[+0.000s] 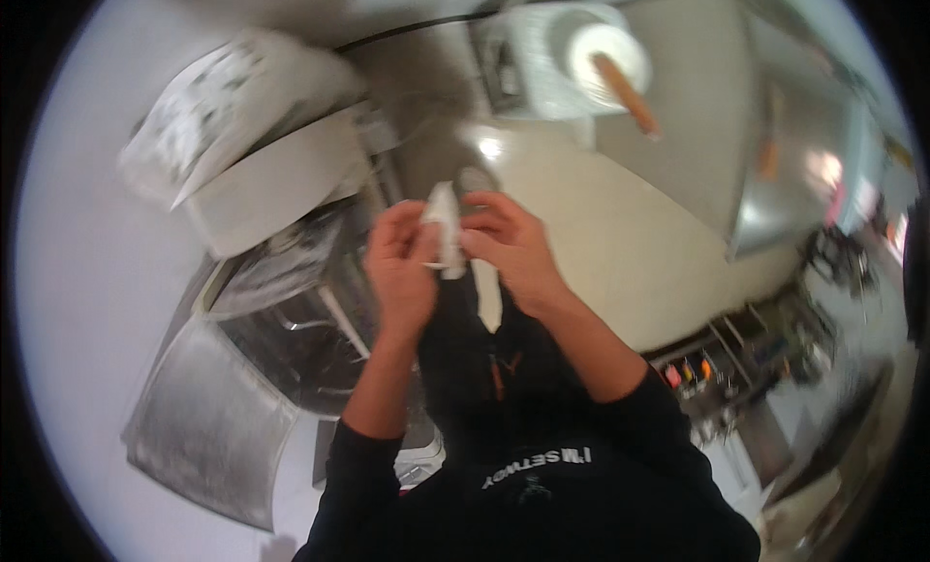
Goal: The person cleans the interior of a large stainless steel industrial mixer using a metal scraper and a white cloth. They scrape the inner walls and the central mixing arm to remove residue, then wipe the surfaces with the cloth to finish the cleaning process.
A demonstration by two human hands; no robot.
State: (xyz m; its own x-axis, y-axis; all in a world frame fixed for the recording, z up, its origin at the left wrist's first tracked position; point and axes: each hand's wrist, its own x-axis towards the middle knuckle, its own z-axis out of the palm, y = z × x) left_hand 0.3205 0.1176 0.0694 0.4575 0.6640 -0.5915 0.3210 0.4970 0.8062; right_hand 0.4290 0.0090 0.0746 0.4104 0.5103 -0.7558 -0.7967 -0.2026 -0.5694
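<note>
In front of my body, above the floor, a narrow white strip [452,249] of thin material is pinched upright between my hands. Whether it is paper, cloth or something else is too blurred to tell. My left hand [402,268] grips its left side, with the thumb lying across it. From the other side, my right hand [512,253] has its thumb and fingertips against the strip's right edge. Beneath my hands are my dark trousers and one shoe [476,178].
At left, a metal machine [283,329] with white powder inside has a raised metal lid [211,424]. Behind it, a white sack [240,104] rests on a pale box [280,177]. Ahead, a white tub [581,60] carries a brown stick [626,93]. A steel-topped table [792,140] stands right.
</note>
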